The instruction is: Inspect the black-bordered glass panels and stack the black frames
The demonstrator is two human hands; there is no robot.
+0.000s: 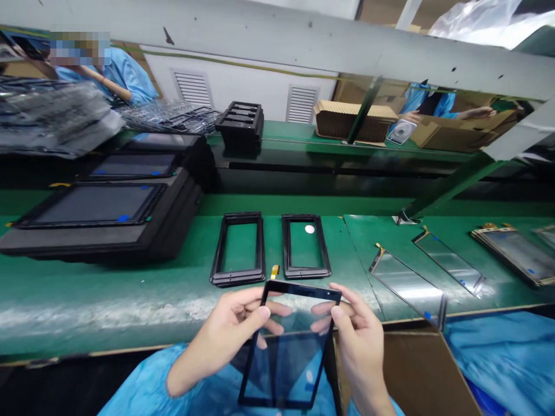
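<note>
A black-bordered glass touch panel [284, 370] is held upright-tilted in front of me over my lap. My left hand [225, 338] grips its left edge, thumb on the front and fingers behind the glass. My right hand [359, 341] pinches its right edge the same way. A small orange flex tail [274, 270] shows above its top edge. On the green belt just beyond lie two black rectangular frames, one stack on the left [239, 248] and one on the right [305, 245].
Stacked black trays with screens [99, 222] fill the left of the green belt [130, 283]. Glass panels [407, 283] and a framed panel [511, 251] lie at right. An open cardboard box [416, 370] stands by my right knee. Other people in blue work across the line.
</note>
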